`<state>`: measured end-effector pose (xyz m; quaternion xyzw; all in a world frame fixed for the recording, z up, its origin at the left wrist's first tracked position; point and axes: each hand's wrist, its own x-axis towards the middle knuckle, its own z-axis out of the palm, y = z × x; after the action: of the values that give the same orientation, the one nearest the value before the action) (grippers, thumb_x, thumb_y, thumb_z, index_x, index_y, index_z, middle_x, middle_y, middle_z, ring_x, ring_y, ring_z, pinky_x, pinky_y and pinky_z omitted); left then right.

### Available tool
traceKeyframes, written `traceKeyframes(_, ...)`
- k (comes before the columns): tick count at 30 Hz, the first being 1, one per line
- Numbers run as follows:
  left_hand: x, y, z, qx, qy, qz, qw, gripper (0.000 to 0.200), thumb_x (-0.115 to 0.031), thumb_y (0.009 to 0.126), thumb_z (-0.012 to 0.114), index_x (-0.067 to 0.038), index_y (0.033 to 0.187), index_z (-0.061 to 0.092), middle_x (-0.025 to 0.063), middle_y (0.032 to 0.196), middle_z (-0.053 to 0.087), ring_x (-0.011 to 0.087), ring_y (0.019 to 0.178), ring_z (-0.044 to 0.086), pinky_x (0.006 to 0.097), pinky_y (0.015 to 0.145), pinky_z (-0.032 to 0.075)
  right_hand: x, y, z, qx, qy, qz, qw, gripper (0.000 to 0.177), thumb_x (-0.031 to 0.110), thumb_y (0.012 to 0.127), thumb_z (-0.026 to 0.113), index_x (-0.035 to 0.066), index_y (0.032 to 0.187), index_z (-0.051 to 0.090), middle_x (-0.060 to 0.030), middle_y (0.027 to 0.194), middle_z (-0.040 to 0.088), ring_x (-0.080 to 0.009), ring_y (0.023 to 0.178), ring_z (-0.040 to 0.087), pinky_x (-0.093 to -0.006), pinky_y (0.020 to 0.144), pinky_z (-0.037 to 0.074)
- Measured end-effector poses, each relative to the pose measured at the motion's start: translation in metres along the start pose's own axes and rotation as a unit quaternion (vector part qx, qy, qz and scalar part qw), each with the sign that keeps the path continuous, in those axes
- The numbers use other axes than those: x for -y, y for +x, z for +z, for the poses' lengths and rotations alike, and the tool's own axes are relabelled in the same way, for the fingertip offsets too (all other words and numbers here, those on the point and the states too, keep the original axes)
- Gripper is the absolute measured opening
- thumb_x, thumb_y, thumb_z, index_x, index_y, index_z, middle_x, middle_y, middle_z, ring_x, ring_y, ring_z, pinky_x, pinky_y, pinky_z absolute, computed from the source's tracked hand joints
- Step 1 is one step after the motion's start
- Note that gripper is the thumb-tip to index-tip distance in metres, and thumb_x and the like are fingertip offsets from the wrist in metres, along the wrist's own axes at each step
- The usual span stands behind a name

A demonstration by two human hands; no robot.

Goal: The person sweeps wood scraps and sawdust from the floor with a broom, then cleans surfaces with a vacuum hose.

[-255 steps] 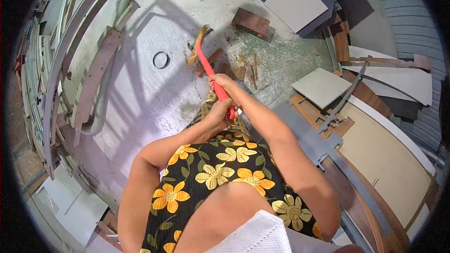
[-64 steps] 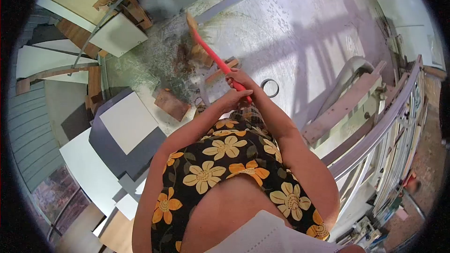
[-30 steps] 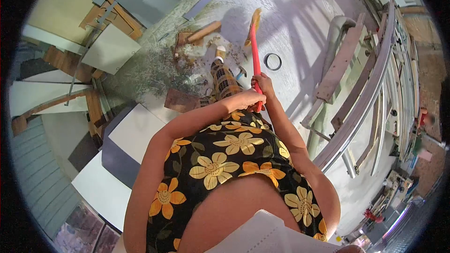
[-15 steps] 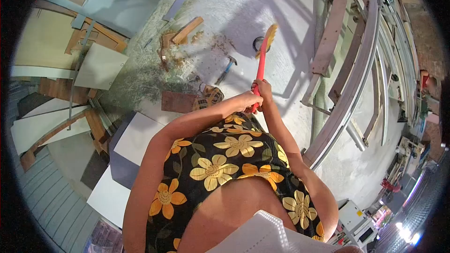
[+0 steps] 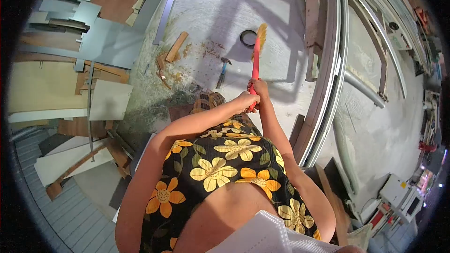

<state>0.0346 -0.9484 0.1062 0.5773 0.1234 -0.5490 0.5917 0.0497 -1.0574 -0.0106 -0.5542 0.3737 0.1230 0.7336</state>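
Both my hands are closed around the red handle of a broom (image 5: 256,65) with yellow bristles. My right hand (image 5: 259,87) grips farther up the handle, toward the bristles. Just below it, nearer my body, my left hand (image 5: 247,102) wraps the handle's end. The bristles point away from me over the concrete floor. A black ring (image 5: 242,38) lies on the floor just left of the bristles, partly overlapped by the broom. To the left of my hands is a hammer (image 5: 222,74) with a blue and black handle.
Wood offcuts (image 5: 176,47) and brown debris (image 5: 212,49) lie on the floor ahead to the left. Boards and panels (image 5: 110,100) are piled along the left. Long metal rails (image 5: 323,89) run along my right, with a grey hose (image 5: 344,145) beyond.
The view has turned, so the rails and panels shift across it. The broom head now sits more to the right of the black ring. Both hands keep their grip.
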Motion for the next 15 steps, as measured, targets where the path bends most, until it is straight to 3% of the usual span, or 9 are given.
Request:
traceKeyframes(4,0.012,0.006,0.015,0.008,0.031,-0.002,0.999,0.026,-0.019,0.068,0.054,0.004,0.077,0.051,0.0109,0.062,0.055,0.0158,0.046,0.057,0.0223,0.031,0.035,0.006,-0.017,-0.014,-0.018,-0.024,-0.020,0.999,0.009,0.006,0.069,0.051,-0.002,0.072,0.049,-0.0094,0.055,0.053,-0.0170,0.043,0.051,-0.0295,0.039,0.041)
traceKeyframes(5,0.013,0.008,0.018,0.010,0.029,-0.013,0.999,0.018,-0.017,0.065,0.053,0.000,0.068,0.048,0.0084,0.056,0.052,0.0164,0.044,0.056,0.0241,0.031,0.035,0.005,-0.018,-0.018,-0.022,-0.025,-0.026,0.999,0.009,0.006,0.069,0.051,-0.002,0.073,0.049,-0.0094,0.055,0.053,-0.0170,0.043,0.051,-0.0298,0.039,0.041)
traceKeyframes(12,0.022,0.006,0.025,0.013,0.013,0.009,1.000,0.019,-0.015,0.067,0.054,0.002,0.077,0.052,0.0077,0.063,0.052,0.0177,0.049,0.054,0.0276,0.042,0.045,0.003,-0.024,-0.025,-0.034,-0.113,-0.068,0.991,0.011,0.005,0.068,0.050,-0.002,0.076,0.048,-0.0090,0.056,0.052,-0.0162,0.043,0.050,-0.0295,0.038,0.041)
traceKeyframes(15,0.036,0.013,0.024,-0.031,-0.035,0.035,0.998,0.017,-0.013,0.066,0.054,0.002,0.075,0.050,0.0073,0.061,0.050,0.0177,0.048,0.052,0.0296,0.043,0.047,0.008,-0.031,-0.013,-0.018,-0.100,-0.065,0.993,0.014,0.004,0.068,0.051,-0.001,0.080,0.046,-0.0077,0.056,0.051,-0.0156,0.043,0.050,-0.0290,0.037,0.041)
